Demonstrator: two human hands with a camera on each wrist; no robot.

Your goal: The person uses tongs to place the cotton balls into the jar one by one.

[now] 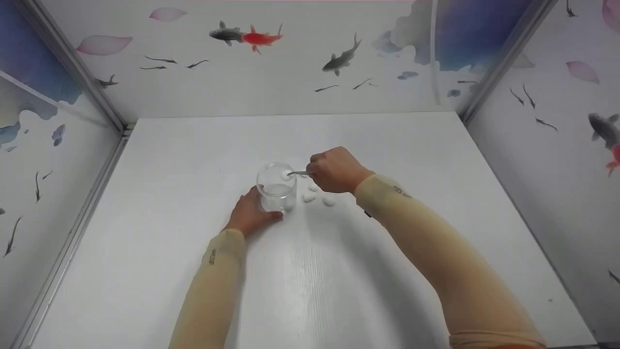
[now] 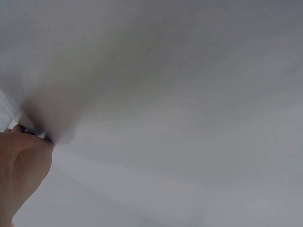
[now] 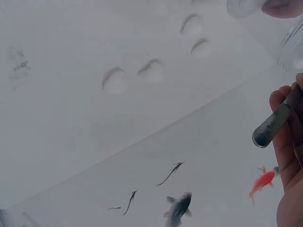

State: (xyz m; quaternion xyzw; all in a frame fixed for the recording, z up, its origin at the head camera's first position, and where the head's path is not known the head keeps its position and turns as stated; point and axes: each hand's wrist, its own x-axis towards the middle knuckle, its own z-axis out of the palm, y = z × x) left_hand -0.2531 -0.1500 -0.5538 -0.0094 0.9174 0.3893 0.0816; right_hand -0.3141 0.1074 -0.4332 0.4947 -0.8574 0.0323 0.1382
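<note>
My left hand [image 1: 253, 213] holds a clear glass cup [image 1: 277, 194] at its lower side, thumb across the near side. In the left wrist view the left hand [image 2: 23, 165] shows only at the edge. My right hand [image 1: 339, 169] grips a metal spoon [image 1: 300, 172], whose front end overlaps the cup's upper part with a whitish lump at it. The right wrist view shows the broad rounded end of the spoon handle [image 3: 272, 126] sticking out of the fingers. A whitish piece [image 1: 289, 203] appears low in the cup.
Several small white rounded pieces [image 1: 329, 200] lie on the white table [image 1: 411, 145], right of the cup and under the right hand. Printed panels with fish [image 1: 339, 60] enclose the table at the back and both sides.
</note>
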